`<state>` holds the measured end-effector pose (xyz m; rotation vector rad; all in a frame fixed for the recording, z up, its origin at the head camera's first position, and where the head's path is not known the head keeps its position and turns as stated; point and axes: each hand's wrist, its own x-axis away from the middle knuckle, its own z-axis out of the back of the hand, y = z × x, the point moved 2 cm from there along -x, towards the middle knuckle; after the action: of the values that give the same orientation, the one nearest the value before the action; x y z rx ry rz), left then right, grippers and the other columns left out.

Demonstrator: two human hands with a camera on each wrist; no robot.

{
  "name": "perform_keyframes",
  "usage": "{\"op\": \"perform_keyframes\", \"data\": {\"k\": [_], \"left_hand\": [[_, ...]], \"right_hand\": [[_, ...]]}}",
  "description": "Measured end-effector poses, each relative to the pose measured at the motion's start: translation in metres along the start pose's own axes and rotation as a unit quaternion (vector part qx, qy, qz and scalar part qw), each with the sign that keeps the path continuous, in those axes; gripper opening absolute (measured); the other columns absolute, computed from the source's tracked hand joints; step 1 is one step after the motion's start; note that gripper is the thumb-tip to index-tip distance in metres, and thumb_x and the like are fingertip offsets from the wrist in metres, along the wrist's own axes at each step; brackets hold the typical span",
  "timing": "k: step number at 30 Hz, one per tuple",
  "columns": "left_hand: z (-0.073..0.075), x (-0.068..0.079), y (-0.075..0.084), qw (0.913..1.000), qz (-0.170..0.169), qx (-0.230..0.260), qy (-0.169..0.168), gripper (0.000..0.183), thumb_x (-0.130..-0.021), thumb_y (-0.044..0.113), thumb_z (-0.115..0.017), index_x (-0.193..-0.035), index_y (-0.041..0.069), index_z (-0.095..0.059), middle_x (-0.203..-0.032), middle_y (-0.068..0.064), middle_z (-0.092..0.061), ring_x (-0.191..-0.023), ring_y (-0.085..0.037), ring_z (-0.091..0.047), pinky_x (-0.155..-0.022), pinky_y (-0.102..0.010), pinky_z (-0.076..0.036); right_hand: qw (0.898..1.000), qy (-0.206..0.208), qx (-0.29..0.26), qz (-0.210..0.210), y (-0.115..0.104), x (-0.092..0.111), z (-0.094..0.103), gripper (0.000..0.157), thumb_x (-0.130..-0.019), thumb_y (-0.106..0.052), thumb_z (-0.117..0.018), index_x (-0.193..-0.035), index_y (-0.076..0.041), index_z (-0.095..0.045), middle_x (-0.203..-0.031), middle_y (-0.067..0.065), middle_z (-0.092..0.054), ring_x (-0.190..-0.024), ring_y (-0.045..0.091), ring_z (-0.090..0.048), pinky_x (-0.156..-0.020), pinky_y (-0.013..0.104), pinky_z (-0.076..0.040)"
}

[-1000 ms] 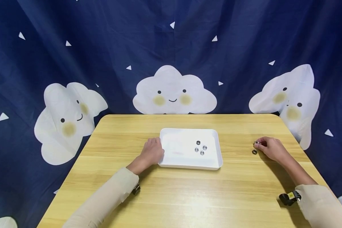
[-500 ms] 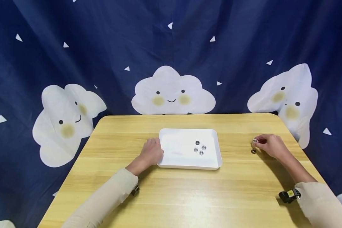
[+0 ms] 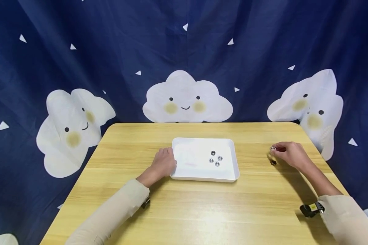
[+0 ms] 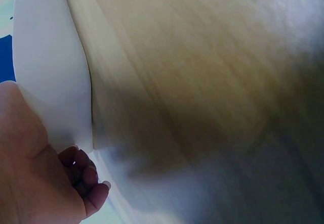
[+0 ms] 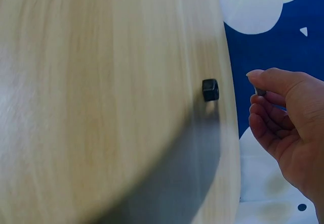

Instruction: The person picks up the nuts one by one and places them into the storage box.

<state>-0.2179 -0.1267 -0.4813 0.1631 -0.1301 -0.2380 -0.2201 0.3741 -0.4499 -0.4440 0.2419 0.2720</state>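
My left hand [image 3: 161, 165] grips the left rim of a shallow white tray [image 3: 188, 153]; in the left wrist view its fingers [image 4: 93, 191] curl at the tray wall [image 4: 53, 47]. Several hex nuts [image 3: 217, 164] lie in the tray's right half, one of them darker than the others. Over at the table's right side, my right hand [image 3: 291, 156] pinches a silver hex nut [image 3: 273, 148] between thumb and finger, above the tabletop. Just below it a dark hex nut [image 3: 273, 162] rests on the wood, also visible in the right wrist view as a dark nut [image 5: 210, 90].
The wooden table [image 3: 208, 207] has rounded far corners. A dark blue curtain [image 3: 125, 41] with white clouds hangs right behind it. Bare tabletop lies between the tray and the right hand. A small black camera [image 3: 311, 210] sits at the right wrist.
My right hand has lifted the silver nut off the table, up and slightly left, away from the dark nut. My left hand and the tray have stayed in place.
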Motion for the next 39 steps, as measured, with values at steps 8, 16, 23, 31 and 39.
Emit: {"op": "perform_keyframes", "data": {"k": [8,16,23,31,39], "left_hand": [[0.001,0.000,0.001,1.0000,0.001,0.000,-0.009,0.027,-0.101,0.024,-0.048,-0.111,-0.001,-0.044,-0.102,-0.013,-0.046,-0.098,-0.030,-0.040,-0.084,-0.038,-0.035],[0.002,0.002,0.003,1.0000,-0.003,0.002,-0.004,0.026,-0.100,0.024,-0.048,-0.109,0.000,-0.044,-0.099,-0.012,-0.045,-0.096,-0.030,-0.039,-0.082,-0.038,-0.034],[0.003,0.003,0.002,1.0000,0.003,0.002,-0.007,0.027,-0.101,0.024,-0.048,-0.111,-0.001,-0.045,-0.101,-0.012,-0.045,-0.096,-0.030,-0.039,-0.082,-0.038,-0.035],[0.003,0.002,0.002,1.0000,0.008,-0.002,-0.005,0.029,-0.102,0.025,-0.049,-0.113,-0.002,-0.045,-0.102,-0.013,-0.046,-0.098,-0.031,-0.040,-0.084,-0.039,-0.036],[0.002,0.001,0.002,1.0000,0.007,-0.001,-0.006,0.029,-0.100,0.025,-0.048,-0.112,-0.002,-0.044,-0.102,-0.013,-0.045,-0.099,-0.031,-0.040,-0.085,-0.040,-0.036]], "right_hand": [[1.000,0.009,-0.007,0.014,-0.011,-0.004,0.006,0.017,-0.086,-0.017,-0.082,-0.098,-0.005,-0.081,-0.084,0.007,-0.079,-0.070,-0.004,-0.064,-0.063,0.024,-0.051],[1.000,0.010,-0.012,0.015,-0.025,-0.007,0.011,0.019,-0.087,-0.019,-0.081,-0.099,-0.005,-0.080,-0.085,0.006,-0.078,-0.072,-0.014,-0.055,-0.064,0.024,-0.050],[0.999,0.018,-0.020,0.046,-0.042,-0.013,0.006,0.015,-0.084,-0.016,-0.084,-0.095,-0.007,-0.081,-0.082,0.003,-0.077,-0.071,-0.006,-0.060,-0.065,0.024,-0.051],[0.996,0.038,-0.006,0.086,-0.054,-0.020,0.006,0.012,-0.082,-0.013,-0.084,-0.092,-0.008,-0.081,-0.077,0.000,-0.073,-0.068,-0.005,-0.055,-0.063,0.026,-0.049],[0.994,0.030,-0.008,0.101,-0.063,-0.024,0.002,0.012,-0.083,-0.013,-0.084,-0.093,-0.008,-0.081,-0.074,-0.002,-0.070,-0.067,-0.002,-0.052,-0.061,0.026,-0.046]]}}
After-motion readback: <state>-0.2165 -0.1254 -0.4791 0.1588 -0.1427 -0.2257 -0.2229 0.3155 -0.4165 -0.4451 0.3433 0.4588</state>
